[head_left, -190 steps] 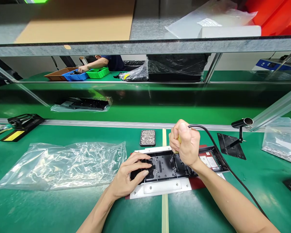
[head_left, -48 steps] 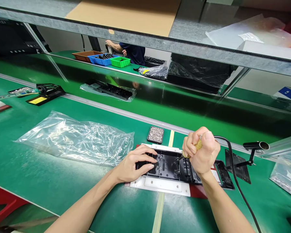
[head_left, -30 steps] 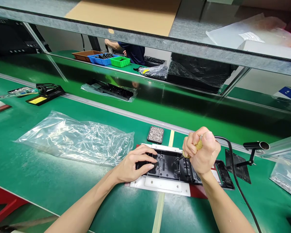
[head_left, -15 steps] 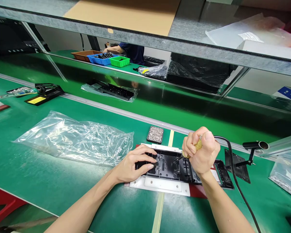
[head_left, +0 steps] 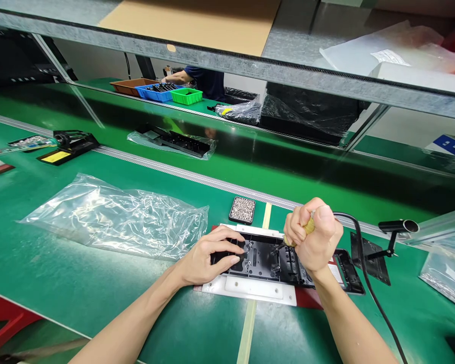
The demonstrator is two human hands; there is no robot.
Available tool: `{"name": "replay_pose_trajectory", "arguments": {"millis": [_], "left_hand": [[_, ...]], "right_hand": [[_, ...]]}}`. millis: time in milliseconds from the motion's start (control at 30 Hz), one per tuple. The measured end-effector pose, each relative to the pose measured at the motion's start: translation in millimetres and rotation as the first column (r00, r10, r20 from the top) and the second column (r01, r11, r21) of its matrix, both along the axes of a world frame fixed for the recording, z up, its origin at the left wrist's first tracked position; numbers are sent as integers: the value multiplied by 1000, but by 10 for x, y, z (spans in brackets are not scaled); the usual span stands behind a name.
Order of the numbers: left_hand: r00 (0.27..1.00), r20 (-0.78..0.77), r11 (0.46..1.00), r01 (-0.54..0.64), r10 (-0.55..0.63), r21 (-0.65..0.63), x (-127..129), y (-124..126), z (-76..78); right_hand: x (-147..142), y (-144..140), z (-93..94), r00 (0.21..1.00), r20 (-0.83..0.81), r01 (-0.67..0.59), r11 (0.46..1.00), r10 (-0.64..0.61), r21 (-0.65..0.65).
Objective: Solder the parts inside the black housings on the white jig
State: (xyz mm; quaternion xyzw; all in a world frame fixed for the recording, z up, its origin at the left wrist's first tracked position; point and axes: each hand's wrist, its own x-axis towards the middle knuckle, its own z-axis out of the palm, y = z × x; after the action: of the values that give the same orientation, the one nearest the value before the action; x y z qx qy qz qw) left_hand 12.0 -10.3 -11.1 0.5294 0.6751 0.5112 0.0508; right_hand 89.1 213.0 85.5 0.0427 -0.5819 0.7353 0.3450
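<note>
1. The right hand [head_left: 318, 242] is a closed fist, fingers [head_left: 296, 228] wrapped tight round the yellow grip of a corded screwdriver [head_left: 308, 227]. The tool tilts down and left so its tip meets the black plastic part [head_left: 265, 260].
2. The left hand [head_left: 207, 260] lies flat on the part's left end, fingers [head_left: 233, 246] spread and pressing down, apparently to keep it from shifting under the tool.
3. The part sits in a white fixture [head_left: 250, 289] on the near tabletop [head_left: 60, 273], which seems to hold it level.
4. Just beyond it, a small black tray [head_left: 242, 210] holds tiny silvery pieces, likely screws, within easy reach.
5. To the left lies a crumpled clear bag [head_left: 114, 217]; what it holds cannot be told.
6. Far away, brown, blue and green bins [head_left: 157, 91] stand beside a co-worker's arm [head_left: 176, 77]; the blue one holds dark parts.
</note>
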Motion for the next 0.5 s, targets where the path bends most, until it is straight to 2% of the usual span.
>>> {"name": "replay_pose_trajectory", "arguments": {"millis": [500], "left_hand": [[1000,-3,1000,-9,9,1,0,1,-6]], "right_hand": [[2,-4,17,1000,18,10,1000,-10,-7]]}}
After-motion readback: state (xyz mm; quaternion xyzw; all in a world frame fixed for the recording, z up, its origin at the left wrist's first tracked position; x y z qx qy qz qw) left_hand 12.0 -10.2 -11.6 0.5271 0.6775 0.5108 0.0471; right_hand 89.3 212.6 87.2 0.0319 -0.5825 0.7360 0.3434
